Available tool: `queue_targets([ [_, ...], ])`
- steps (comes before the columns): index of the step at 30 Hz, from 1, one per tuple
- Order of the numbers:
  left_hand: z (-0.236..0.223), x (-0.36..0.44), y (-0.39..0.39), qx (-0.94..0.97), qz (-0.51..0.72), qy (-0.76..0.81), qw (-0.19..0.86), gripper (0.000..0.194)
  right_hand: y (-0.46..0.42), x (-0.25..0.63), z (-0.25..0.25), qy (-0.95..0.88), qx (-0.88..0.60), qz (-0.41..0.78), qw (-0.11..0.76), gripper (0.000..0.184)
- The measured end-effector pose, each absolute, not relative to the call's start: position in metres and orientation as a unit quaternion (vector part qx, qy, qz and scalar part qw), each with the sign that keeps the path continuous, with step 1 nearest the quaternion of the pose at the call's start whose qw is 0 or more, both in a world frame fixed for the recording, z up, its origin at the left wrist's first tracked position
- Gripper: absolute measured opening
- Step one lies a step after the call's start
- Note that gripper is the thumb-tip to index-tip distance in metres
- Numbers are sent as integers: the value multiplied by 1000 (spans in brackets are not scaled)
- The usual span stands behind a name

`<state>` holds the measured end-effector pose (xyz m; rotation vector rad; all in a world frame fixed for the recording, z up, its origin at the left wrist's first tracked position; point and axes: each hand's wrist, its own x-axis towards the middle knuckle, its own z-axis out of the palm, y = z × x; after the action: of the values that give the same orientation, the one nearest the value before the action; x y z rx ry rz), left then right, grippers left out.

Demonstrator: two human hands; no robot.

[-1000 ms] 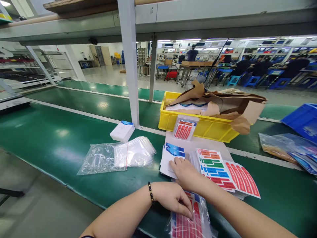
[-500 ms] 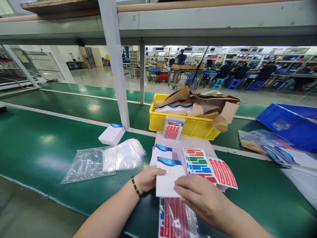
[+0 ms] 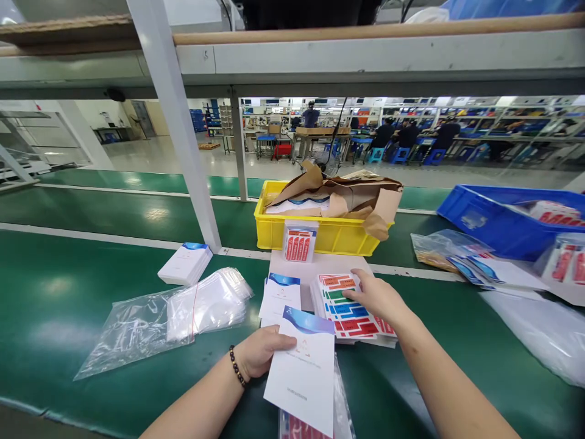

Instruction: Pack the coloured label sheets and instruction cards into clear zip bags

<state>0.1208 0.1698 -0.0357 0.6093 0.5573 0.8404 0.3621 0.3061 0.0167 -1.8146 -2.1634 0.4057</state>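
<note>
My left hand (image 3: 265,352), a beaded bracelet on its wrist, grips a white instruction booklet (image 3: 301,375) with a blue wavy top, thumb on its face. My right hand (image 3: 372,299) pinches the upper right edge of a colourful sticker sheet (image 3: 343,308), on top of a stack of such sheets. Beneath the booklet lies a clear plastic bag (image 3: 342,402) with red-printed sheets inside, partly hidden. More booklets (image 3: 281,296) lie just beyond my left hand.
A yellow bin (image 3: 329,235) with torn brown paper stands behind, a bagged sticker pack (image 3: 299,242) against it. On the left are a booklet stack (image 3: 185,265) and clear bags (image 3: 205,308). A blue bin (image 3: 503,222) sits right; a white post (image 3: 178,122) rises behind.
My right hand has left the booklet and moved up and right to the sticker sheets. The booklet, still in my left hand, is now tilted and fully in sight. The view has turned right.
</note>
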Motion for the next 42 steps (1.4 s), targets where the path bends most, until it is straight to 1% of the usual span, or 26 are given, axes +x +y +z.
queue_targets([
  [4,-37,123,169,276,389,252,842,31,312,375,25,-731,-618,187,219,45],
  [7,-40,127,171,262,403,248,841,32,310,388,33,-708,-594,246,292,44],
  [8,-42,128,172,256,410,252,838,31,305,389,35,-686,-582,288,327,45],
  [10,-45,132,173,245,422,260,834,30,290,386,37,-608,-549,410,400,45],
  [12,-47,136,173,236,430,258,832,31,269,376,34,-519,-507,532,436,43],
  [14,-47,140,173,221,443,245,833,36,247,360,26,-500,-478,593,412,44],
  [18,-43,148,172,201,455,210,841,52,217,335,5,-531,-466,615,350,51],
  [22,-39,150,170,273,434,217,831,49,206,325,-9,-542,-482,600,336,52],
  [26,-44,151,167,312,430,236,814,46,202,322,-16,-564,-486,575,339,48],
  [31,-51,153,166,327,434,258,799,45,199,319,-22,-644,-483,500,320,41],
  [33,-51,152,165,328,432,261,799,44,200,323,-22,-680,-489,442,321,36],
  [35,-49,151,164,325,425,262,803,42,205,334,-19,-706,-509,359,337,28],
  [38,-47,148,163,310,417,265,812,40,221,367,-7,-675,-601,179,389,27],
  [39,-46,146,162,303,418,265,814,39,228,381,-2,-654,-638,120,387,28],
  [40,-46,145,162,296,419,266,816,38,235,394,3,-643,-671,75,362,29],
  [42,-44,143,162,282,423,266,819,36,249,417,9,-653,-713,29,255,32],
])
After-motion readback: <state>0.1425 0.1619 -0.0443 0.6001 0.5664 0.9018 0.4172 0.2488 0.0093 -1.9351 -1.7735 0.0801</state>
